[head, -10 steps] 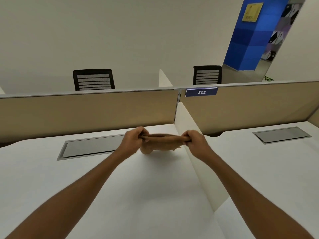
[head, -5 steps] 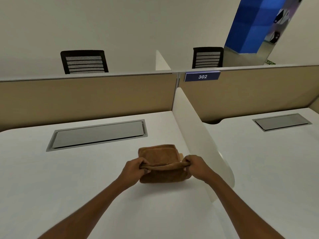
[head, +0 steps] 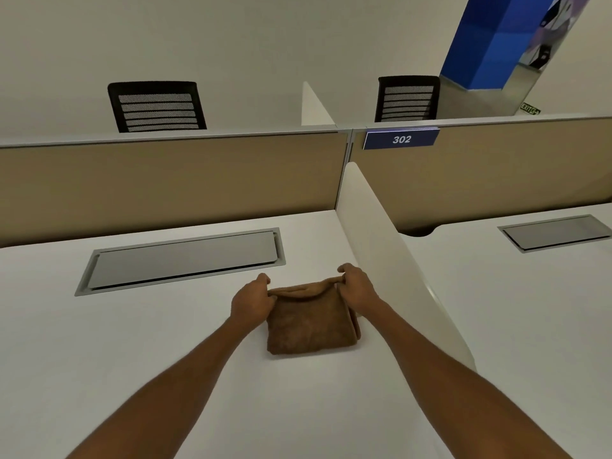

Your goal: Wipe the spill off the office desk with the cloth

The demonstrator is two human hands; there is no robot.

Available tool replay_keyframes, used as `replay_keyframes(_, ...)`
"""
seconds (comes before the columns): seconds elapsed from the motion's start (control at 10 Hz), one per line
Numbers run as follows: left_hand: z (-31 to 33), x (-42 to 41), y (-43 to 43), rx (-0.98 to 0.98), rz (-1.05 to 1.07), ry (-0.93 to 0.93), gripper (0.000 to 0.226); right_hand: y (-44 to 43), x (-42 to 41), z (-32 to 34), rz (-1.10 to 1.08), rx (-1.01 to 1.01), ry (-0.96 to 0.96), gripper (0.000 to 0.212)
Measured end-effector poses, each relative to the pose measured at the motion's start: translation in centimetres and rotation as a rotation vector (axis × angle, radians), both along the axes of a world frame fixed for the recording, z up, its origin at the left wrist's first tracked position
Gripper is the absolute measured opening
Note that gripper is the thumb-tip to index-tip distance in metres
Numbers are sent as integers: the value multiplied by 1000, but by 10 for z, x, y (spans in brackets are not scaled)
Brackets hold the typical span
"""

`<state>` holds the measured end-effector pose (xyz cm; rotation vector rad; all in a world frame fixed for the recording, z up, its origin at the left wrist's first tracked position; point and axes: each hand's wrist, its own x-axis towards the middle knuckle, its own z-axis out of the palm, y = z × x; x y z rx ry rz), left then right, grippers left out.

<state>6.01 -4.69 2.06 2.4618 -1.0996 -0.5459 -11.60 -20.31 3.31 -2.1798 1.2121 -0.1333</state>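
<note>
Cloth [head: 309, 323] lies folded on the white desk [head: 132, 342].
Left hand [head: 253, 301] and right hand [head: 356, 286] each pinch a far corner.

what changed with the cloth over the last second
The cloth came down from mid-air onto the desk and now lies folded. The left hand and right hand carried its pinched edge from the near side to the far side. Both kept their grip.

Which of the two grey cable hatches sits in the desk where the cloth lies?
The left hatch: the brown cloth lies on that same desk. The other hatch is beyond the white divider.
</note>
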Motion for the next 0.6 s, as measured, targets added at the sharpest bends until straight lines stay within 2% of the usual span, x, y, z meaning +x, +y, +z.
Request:
replay_keyframes(0.1,-15,-16,5,8,-89,-262,46,19,-2,-23,77,-268,135,50)
replay_keyframes(0.2,-26,-38,12,-93,-224,-428,40,48,-6,-37,185,-471,114,38)
replay_keyframes(0.3,-37,-54,18,-102,-363,-523,33,66,-10,-50,265,-511,122,36)
replay_keyframes(0.5,-48,-68,32,87,-390,-546,58,74,-16,-55,365,-473,240,49)
replay_keyframes(0.6,-42,-70,34,109,-367,-484,65,73,-18,-49,393,-459,272,53)
